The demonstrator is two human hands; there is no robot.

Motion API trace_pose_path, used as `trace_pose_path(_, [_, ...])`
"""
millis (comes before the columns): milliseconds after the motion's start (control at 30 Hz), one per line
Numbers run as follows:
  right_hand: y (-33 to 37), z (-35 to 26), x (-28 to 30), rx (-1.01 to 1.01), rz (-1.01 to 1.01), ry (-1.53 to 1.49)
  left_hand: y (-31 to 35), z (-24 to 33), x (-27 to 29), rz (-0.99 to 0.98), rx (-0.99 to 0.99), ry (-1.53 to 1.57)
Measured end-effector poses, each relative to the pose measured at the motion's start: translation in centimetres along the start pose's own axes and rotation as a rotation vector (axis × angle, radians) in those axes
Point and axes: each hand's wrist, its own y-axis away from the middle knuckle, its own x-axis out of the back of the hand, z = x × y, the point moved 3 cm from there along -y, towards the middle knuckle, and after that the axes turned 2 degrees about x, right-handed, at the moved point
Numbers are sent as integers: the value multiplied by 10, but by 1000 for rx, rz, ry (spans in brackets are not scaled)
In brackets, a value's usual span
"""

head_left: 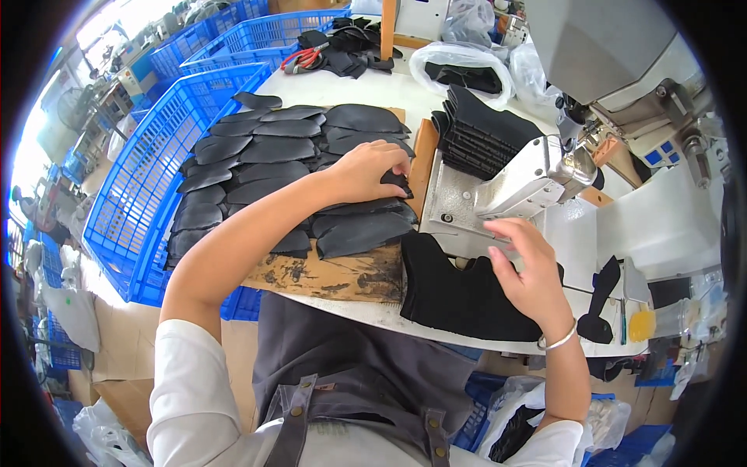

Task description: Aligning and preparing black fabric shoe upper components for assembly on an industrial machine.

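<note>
Rows of overlapping black leather-like pieces lie on a wooden board at the left of the table. My left hand reaches across them, its fingers and thumb closed on a small dark part of one black leather-like piece at the board's right side. My right hand is open, thumb and fingers apart, over black fabric pieces at the front edge. Just beyond it is the metal arm of a sewing-type machine. Behind that arm rises a stack of folded black fabric pieces.
Blue plastic crates stand along the left side. Red-handled cutters lie by black scraps at the back, near a plastic bag of dark pieces. A narrow black piece and a yellow-capped bottle are at the right.
</note>
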Motion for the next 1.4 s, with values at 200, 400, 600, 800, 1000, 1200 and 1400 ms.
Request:
trace_pose_path(200, [-48,4,-39,125,-163,38,3,-8,2,-32,-31,4])
trace_pose_path(400, [-82,21,-86,310,-168,248,19,-4,16,116,4,207])
trace_pose_path(600, [-83,31,-105,342,-289,253,89,-19,66,231,406,613])
trace_pose_path(800, [-97,32,-104,325,-320,217,159,11,127,545,373,617])
trace_pose_path(1000, [-110,-38,-83,139,-52,-300,126,37,117,358,312,593])
trace_pose_path(1200, [-121,-49,-99,-130,-133,-464,80,34,86,280,219,772])
trace_pose_path(1400, [-106,-39,-85,-373,-238,-881,69,42,73,270,205,822])
